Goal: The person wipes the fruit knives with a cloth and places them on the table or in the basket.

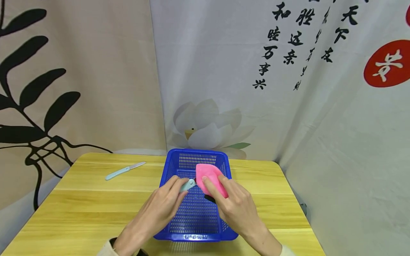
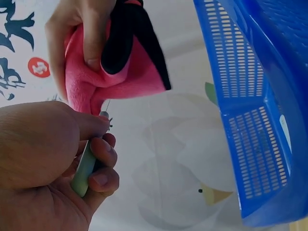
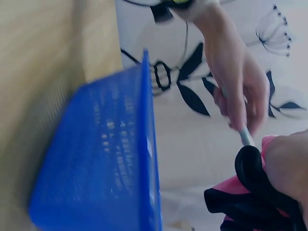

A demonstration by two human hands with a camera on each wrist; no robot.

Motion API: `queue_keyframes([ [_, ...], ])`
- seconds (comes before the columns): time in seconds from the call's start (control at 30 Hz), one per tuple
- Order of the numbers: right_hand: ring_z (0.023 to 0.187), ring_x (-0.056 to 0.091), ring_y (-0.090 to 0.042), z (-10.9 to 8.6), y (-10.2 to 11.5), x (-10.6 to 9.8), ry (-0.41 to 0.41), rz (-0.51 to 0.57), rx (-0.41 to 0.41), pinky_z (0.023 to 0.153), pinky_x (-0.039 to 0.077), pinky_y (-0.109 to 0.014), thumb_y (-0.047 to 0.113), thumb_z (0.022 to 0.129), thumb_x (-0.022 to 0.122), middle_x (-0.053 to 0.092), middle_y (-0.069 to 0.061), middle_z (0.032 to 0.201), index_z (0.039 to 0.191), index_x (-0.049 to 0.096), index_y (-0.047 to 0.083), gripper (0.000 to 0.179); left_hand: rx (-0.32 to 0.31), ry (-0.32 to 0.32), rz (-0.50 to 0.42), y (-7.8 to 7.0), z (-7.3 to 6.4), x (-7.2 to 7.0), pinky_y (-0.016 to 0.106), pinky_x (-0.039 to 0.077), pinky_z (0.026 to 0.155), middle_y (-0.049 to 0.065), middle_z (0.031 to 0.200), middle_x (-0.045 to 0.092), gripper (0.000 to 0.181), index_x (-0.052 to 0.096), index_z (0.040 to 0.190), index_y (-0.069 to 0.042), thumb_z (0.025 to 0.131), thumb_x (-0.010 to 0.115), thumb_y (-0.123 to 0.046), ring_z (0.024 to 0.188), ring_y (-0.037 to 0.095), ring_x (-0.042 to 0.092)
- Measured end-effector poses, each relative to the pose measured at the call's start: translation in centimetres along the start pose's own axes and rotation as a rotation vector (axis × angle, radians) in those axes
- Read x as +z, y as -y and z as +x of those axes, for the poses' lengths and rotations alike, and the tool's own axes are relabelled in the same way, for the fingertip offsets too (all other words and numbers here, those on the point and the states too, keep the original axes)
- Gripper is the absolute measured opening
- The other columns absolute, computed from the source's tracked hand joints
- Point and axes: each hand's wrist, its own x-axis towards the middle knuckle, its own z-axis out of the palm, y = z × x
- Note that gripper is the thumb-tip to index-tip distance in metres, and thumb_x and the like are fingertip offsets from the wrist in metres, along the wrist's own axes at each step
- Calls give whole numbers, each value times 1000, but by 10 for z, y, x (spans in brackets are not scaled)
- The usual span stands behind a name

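My left hand (image 1: 160, 202) grips the pale mint handle of a small knife (image 1: 189, 185) above the basket. In the left wrist view the fingers curl round that knife handle (image 2: 84, 171), and a thin bit of blade shows at its top. My right hand (image 1: 238, 206) pinches a folded pink cloth (image 1: 206, 174) with black edging. Cloth and blade meet, so most of the blade is hidden. The right wrist view shows the black edging (image 3: 250, 166) hanging below the right hand, with the left hand (image 3: 238, 86) and the handle opposite.
Under both hands a blue perforated plastic basket (image 1: 195, 237) stands on the wooden table (image 1: 80, 209). To its left lies another knife (image 1: 123, 171) with a pale blue handle, blade out, pointing right. A printed curtain (image 1: 208, 71) hangs behind the table.
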Motion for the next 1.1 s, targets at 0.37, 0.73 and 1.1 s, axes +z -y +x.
queue_keyframes([
  [0.37, 74, 59, -19, 3, 18, 4, 38, -13, -56, 58, 51, -20, 23, 122, 34, 74, -12, 121, 151, 70, 23, 46, 43, -21, 10, 0, 1, 1, 19, 64, 78, 2, 110, 69, 27, 70, 130, 0, 104, 76, -1, 87, 5, 61],
  [0.73, 78, 66, -22, -1, 4, 11, 40, -25, -9, 59, 60, -27, 24, 123, 33, 75, -17, 125, 155, 68, 23, 47, 32, -9, 17, -1, -1, 1, 19, 62, 76, 3, 112, 67, 28, 68, 135, 1, 108, 73, -3, 88, 6, 58],
  [1.1, 81, 71, -27, -3, -17, 16, -2, -39, 4, 60, 63, -33, 24, 123, 37, 76, -20, 123, 151, 71, 22, 44, 30, -9, 18, -2, -1, -2, 16, 58, 70, 2, 110, 67, 28, 70, 133, 1, 106, 75, -3, 84, 4, 56],
])
